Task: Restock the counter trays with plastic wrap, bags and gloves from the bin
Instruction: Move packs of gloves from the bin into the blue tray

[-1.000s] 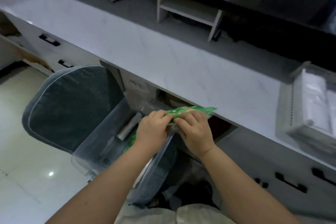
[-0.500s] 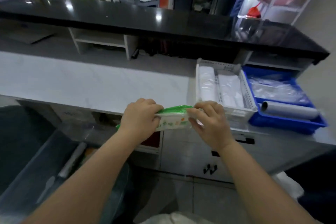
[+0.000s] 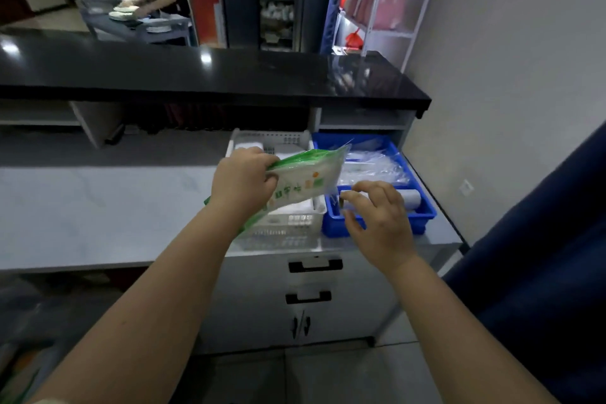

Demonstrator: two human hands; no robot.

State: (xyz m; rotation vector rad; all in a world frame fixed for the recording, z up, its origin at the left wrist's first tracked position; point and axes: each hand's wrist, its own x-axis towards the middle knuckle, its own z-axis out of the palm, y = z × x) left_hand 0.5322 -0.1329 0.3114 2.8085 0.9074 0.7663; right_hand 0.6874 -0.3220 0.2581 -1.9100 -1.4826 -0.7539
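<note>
Packet (one, green-edged) gripped by left hand above one white tray, one blue tray; right hand slack, empty.

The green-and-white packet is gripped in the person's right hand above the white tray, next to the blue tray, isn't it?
Not quite. The head view shows the left hand gripping the green-and-white packet; the right hand is open and holds nothing. The rest stands: the packet is above the white tray, next to the blue tray.
</note>
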